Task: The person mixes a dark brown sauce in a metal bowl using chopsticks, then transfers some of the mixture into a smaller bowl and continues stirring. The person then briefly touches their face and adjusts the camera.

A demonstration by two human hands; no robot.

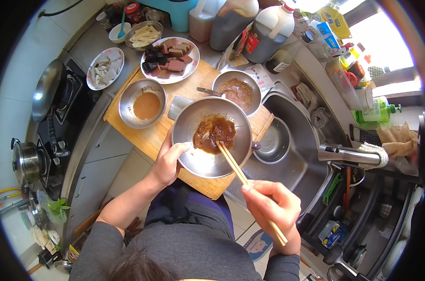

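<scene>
My left hand [167, 159] grips the near left rim of a stainless steel mixing bowl [186, 128], thumb over the edge. A thick reddish-brown paste [216, 131] covers the bowl's bottom. My right hand [274, 205] holds a pair of wooden chopsticks [235, 167], their tips in the paste. Beneath the bowl, a wooden cutting board [140, 138] bears a cleaver, partly hidden, with its blade [178, 106] showing on the left and its handle end [256, 145] on the right. Left of it stands a metal bowl [125, 114] of orange-brown liquid; behind, another [258, 87] holds pinkish-brown mince-like mixture and a utensil handle [208, 92].
At the back, a plate [196, 66] carries reddish-brown blocks and black pieces, near a plate of white pieces [105, 66] and a bowl of pale strips [145, 35]. Large jugs [268, 35] line the counter. A sink [298, 144] with a faucet [349, 156] is right; a wok [47, 91] left.
</scene>
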